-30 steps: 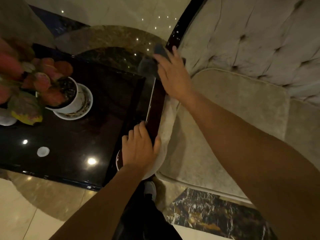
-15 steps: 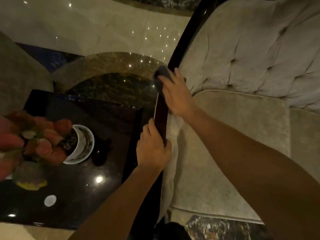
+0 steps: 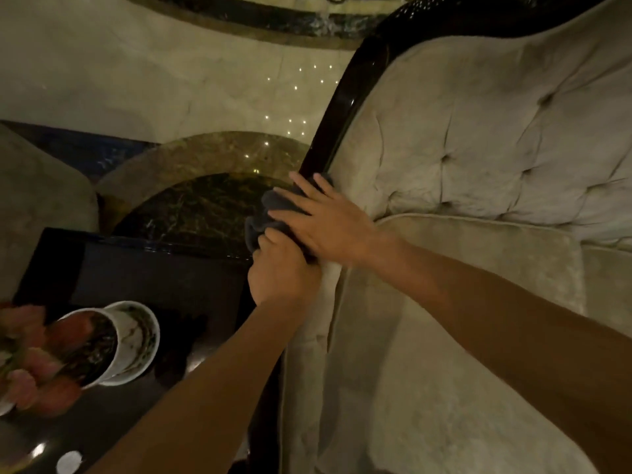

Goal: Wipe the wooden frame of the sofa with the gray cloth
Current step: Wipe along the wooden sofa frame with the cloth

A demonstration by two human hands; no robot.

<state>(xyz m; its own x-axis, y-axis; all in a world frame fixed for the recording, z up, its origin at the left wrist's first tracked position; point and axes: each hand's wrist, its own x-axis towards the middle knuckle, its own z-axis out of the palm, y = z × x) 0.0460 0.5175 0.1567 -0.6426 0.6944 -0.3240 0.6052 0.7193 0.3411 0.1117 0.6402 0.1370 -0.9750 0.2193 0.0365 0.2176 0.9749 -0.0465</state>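
The sofa's dark glossy wooden frame [image 3: 337,124] curves up along the left edge of the beige tufted upholstery. A gray cloth [image 3: 270,208] is bunched on the frame's arm rail. My right hand [image 3: 325,220] lies flat on the cloth, fingers spread, pressing it onto the wood. Just below and touching it, my left hand [image 3: 282,271] is curled around the arm rail, its fingers at the cloth's lower edge. The rail under both hands is hidden.
A black glossy side table [image 3: 143,289] stands left of the sofa with a white pot [image 3: 131,340] of pink-leaved plant on it. The beige seat cushion [image 3: 461,302] fills the right. Polished marble floor [image 3: 171,80] lies beyond.
My left hand has slid up the arm rail until it meets my right hand and the cloth. The view has shifted forward, so the table and pot sit lower left.
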